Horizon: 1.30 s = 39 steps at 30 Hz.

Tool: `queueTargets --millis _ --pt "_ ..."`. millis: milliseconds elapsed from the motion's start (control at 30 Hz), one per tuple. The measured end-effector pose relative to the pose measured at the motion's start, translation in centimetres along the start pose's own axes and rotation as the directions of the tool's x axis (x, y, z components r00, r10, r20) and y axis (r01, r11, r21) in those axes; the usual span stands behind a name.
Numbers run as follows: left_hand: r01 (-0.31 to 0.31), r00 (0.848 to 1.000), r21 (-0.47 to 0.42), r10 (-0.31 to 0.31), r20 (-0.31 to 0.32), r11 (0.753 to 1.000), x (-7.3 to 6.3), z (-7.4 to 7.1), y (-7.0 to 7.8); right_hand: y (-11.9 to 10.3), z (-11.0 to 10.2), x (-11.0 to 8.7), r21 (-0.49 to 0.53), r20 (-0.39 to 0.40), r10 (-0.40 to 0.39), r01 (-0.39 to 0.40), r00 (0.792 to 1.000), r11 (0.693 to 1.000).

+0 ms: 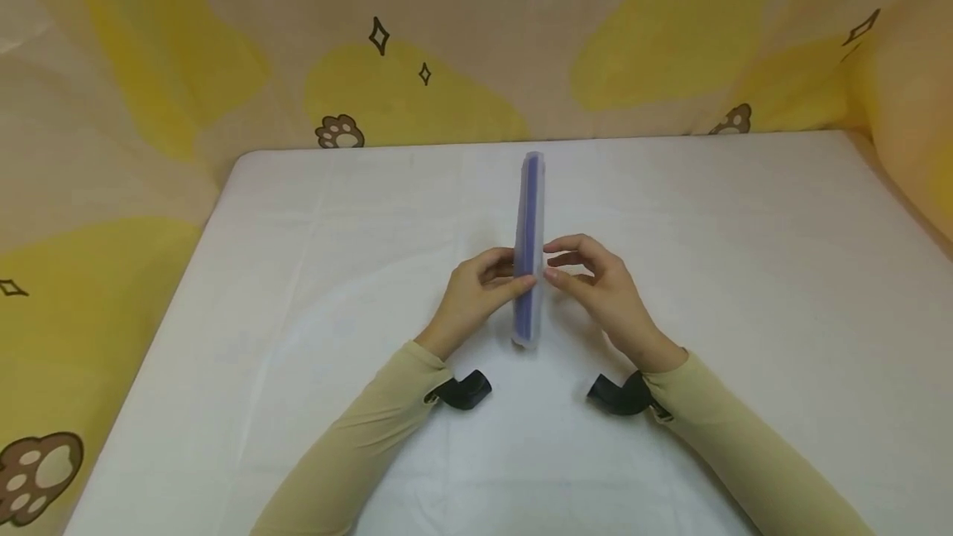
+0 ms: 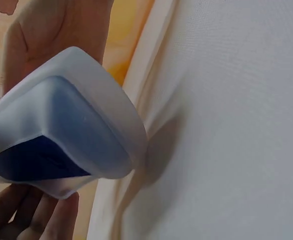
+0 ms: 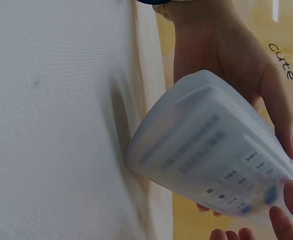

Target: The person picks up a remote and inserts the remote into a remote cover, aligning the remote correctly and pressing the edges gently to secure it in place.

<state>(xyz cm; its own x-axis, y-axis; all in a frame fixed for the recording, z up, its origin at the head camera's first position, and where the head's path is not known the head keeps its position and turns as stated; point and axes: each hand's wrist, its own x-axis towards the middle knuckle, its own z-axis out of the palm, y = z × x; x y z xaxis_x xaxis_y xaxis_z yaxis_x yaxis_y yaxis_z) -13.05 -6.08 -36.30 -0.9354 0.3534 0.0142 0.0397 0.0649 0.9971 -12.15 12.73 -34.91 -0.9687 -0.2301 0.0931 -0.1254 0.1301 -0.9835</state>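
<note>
A remote control in a frosted see-through cover (image 1: 529, 197) stands on its long edge above the white table. Its purple-blue strip shows along the top in the head view. My left hand (image 1: 476, 292) grips the near half, thumb across the upper edge and fingers at the left side. On the other side, my right hand (image 1: 599, 288) has relaxed, bent fingers, with thumb and fingertips right at the button face. Dark printed symbols on the remote control (image 3: 236, 175) show through the cover in the right wrist view. The left wrist view shows the remote's blue-tinted back (image 2: 86, 125).
A white-covered table (image 1: 357, 213) spreads under both arms. Behind it hangs a yellow and cream patterned cloth (image 1: 462, 98), reaching round the left and right sides. Black wrist-worn devices (image 1: 465, 390) stick out inward from the sleeves.
</note>
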Motion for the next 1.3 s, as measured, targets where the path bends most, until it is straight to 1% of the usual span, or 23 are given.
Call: queueTargets --millis 67,133,200,267,333,433,533,633,700,800,867,967,1067,1167,1300 --pt "0.0 1.0 0.019 0.0 0.018 1.0 0.0 -0.1 0.0 0.1 0.0 0.0 -0.002 -0.001 0.022 -0.022 1.0 1.0" --pt "-0.003 0.999 0.041 0.002 0.039 0.999 0.0 -0.2 0.0 0.1 0.1 0.1 0.016 -0.005 0.063 -0.063 0.998 0.998" --pt "-0.017 0.998 0.066 0.014 0.055 0.998 -0.1 -0.3 0.0 0.0 0.2 0.1 0.037 -0.008 0.103 -0.103 0.995 0.994" --pt "-0.031 0.998 0.084 0.026 0.06 0.996 -0.1 -0.4 -0.1 0.0 0.3 0.1 0.066 -0.011 0.126 -0.125 0.992 0.99" --pt "-0.047 0.997 0.092 0.041 0.064 0.995 0.0 -0.5 -0.1 0.0 0.4 0.0 0.08 -0.025 0.123 -0.121 0.992 0.989" --pt "-0.05 0.997 0.081 0.044 0.068 0.995 0.0 -0.6 -0.3 -0.1 0.6 0.0 0.088 -0.061 0.097 -0.092 0.993 0.992" --pt "-0.058 0.998 0.055 0.056 0.041 0.997 -0.1 -0.6 -0.4 -0.1 0.8 0.0 0.074 -0.092 0.081 -0.074 0.992 0.994" --pt "-0.073 0.997 0.022 0.074 -0.021 0.997 -0.2 -0.6 -0.5 0.1 0.9 0.1 0.054 -0.108 0.078 -0.073 0.991 0.996" --pt "-0.074 0.996 0.005 0.074 -0.058 0.997 -0.3 -0.7 -0.5 0.1 1.0 0.1 0.04 -0.121 0.084 -0.08 0.989 0.996" --pt "-0.041 0.996 0.001 0.041 -0.083 0.999 -0.3 -0.7 -0.6 0.2 1.1 0.2 0.025 -0.138 0.106 -0.104 0.985 0.994" --pt "-0.008 0.996 0.008 0.009 -0.084 1.0 -0.3 -0.7 -0.7 0.2 1.1 0.2 0.024 -0.146 0.122 -0.12 0.982 0.993" --pt "0.05 0.995 0.04 -0.046 -0.083 0.998 -0.2 -0.7 -0.8 0.3 1.1 0.2 0.02 -0.147 0.136 -0.134 0.98 0.991" --pt "0.093 0.993 0.076 -0.087 -0.084 0.993 0.0 -0.6 -0.9 0.6 1.1 0.2 0.009 -0.138 0.144 -0.145 0.98 0.989" --pt "0.096 0.992 0.11 -0.087 -0.089 0.989 0.2 -0.5 -1.0 0.9 0.9 0.2 -0.009 -0.126 0.149 -0.151 0.981 0.988" --pt "0.094 0.99 0.097 -0.082 -0.112 0.991 0.5 -0.6 -1.2 1.2 0.7 0.2 -0.035 -0.124 0.151 -0.156 0.981 0.987"
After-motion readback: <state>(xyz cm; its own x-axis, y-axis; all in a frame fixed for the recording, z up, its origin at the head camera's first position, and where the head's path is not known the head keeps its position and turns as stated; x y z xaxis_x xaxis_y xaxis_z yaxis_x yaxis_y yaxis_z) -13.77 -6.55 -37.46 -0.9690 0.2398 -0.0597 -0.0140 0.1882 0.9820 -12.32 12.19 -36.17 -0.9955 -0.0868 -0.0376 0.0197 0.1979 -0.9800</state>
